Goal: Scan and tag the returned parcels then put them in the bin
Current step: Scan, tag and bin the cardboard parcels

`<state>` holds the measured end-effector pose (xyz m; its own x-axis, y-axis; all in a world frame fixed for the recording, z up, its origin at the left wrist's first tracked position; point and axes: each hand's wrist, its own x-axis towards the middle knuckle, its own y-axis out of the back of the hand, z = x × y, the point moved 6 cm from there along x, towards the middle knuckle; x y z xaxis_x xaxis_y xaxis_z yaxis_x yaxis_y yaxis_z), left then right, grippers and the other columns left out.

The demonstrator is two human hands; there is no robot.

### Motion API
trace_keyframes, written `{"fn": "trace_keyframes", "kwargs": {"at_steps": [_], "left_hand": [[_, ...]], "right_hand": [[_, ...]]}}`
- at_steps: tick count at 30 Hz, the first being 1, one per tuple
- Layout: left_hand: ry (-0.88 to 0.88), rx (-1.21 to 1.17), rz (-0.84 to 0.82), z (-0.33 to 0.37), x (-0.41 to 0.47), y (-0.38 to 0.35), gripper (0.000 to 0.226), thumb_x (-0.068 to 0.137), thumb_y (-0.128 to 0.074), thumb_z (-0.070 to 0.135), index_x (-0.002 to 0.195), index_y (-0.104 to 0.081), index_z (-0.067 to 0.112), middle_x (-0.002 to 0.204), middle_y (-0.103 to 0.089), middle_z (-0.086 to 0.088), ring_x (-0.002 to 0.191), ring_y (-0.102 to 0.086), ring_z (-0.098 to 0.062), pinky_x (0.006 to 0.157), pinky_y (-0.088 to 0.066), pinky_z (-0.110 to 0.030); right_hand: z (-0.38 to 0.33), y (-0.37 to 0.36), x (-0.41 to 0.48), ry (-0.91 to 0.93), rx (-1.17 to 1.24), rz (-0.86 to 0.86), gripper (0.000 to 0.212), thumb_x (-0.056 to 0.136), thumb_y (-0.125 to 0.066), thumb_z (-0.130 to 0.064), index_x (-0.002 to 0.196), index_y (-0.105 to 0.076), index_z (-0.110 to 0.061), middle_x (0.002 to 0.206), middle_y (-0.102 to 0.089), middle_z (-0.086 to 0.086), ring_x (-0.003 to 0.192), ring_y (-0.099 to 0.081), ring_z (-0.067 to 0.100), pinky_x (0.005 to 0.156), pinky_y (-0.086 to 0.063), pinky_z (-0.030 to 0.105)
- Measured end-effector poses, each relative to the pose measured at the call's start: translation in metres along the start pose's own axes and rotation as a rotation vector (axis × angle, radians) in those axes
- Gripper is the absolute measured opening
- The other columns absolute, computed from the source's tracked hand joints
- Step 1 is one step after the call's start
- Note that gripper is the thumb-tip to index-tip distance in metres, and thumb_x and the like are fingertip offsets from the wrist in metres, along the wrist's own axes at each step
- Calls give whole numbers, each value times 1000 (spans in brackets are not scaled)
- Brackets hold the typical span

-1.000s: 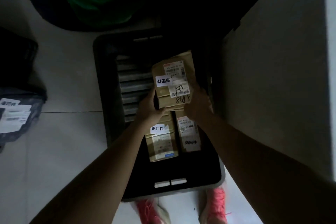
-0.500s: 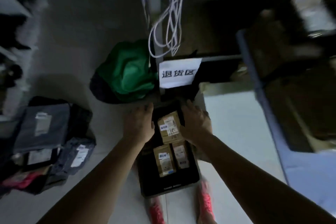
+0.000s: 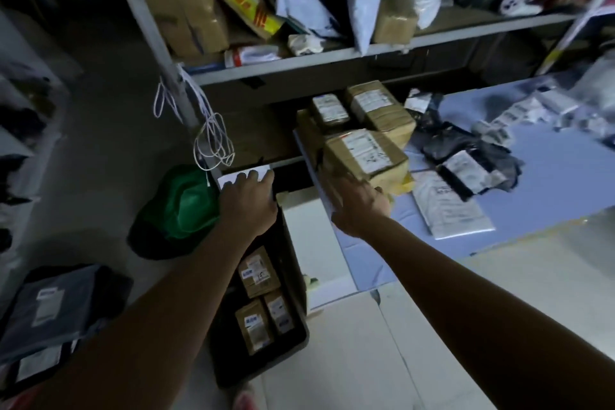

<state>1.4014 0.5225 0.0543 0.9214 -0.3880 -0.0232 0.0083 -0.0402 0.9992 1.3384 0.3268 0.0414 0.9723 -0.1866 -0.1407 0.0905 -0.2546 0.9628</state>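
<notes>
**Three parcels binned, a hand at the next**

Three labelled parcels [image 3: 259, 271] lie in the black bin [image 3: 229, 366] on the floor, near and left of the blue surface [image 3: 549, 183]. A cardboard parcel [image 3: 366, 156] sits on that surface's left end. Our right hand [image 3: 361, 206] reaches its near side, fingers stretched forward; we cannot tell whether it grips. Our left hand [image 3: 248, 201], fingers spread and holding nothing, is over a white sheet [image 3: 233, 178] at the bin's far end, beside a green bag [image 3: 186, 206].

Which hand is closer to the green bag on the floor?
Left. The left hand sits right beside the green bag. The right hand is farther off, over by the brown box on the blue table.
</notes>
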Motion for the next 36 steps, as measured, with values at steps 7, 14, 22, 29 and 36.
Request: {"fn": "trace_keyframes", "kwargs": {"at_steps": [7,14,22,29,36], "left_hand": [[-24,-97,-19,133,-39,29,63,99,-48,41,157,-28,26,146,-47,-10,130,-48,-35,91,-47,-44],[48,-167,-33,171,-24,46,57,97,-49,50,149,-39,29,142,-53,-7,131,-49,-34,93,-48,-45],[108,-190,-115,154,54,-7,64,98,-44,58,152,-34,24,135,-56,-13,119,-57,-34,88,-53,-44],[249,-643,-286,151,108,-77,73,80,-40,86,109,-66,24,91,-70,1,83,-68,-20,80,-59,-39],[407,-1076,-299,171,119,-113,89,76,-59,79,149,-30,36,106,-67,18,90,-66,-7,71,-52,-26]], "right_hand": [[139,69,-62,-4,-18,38,63,86,-71,-38,143,-46,-27,142,-54,0,128,-54,28,101,-44,41],[198,96,-53,21,28,64,67,84,-73,-39,144,-45,-31,142,-55,-2,129,-54,26,102,-45,40],[198,66,40,74,92,-34,70,84,-73,-38,147,-44,-26,142,-58,5,128,-55,29,101,-47,41],[185,36,114,9,276,-48,76,86,-73,-49,148,-44,-16,133,-62,13,120,-59,34,92,-46,36],[180,11,135,-74,344,-110,84,77,-81,-54,143,-45,-17,128,-65,4,117,-61,28,84,-48,31]]}}
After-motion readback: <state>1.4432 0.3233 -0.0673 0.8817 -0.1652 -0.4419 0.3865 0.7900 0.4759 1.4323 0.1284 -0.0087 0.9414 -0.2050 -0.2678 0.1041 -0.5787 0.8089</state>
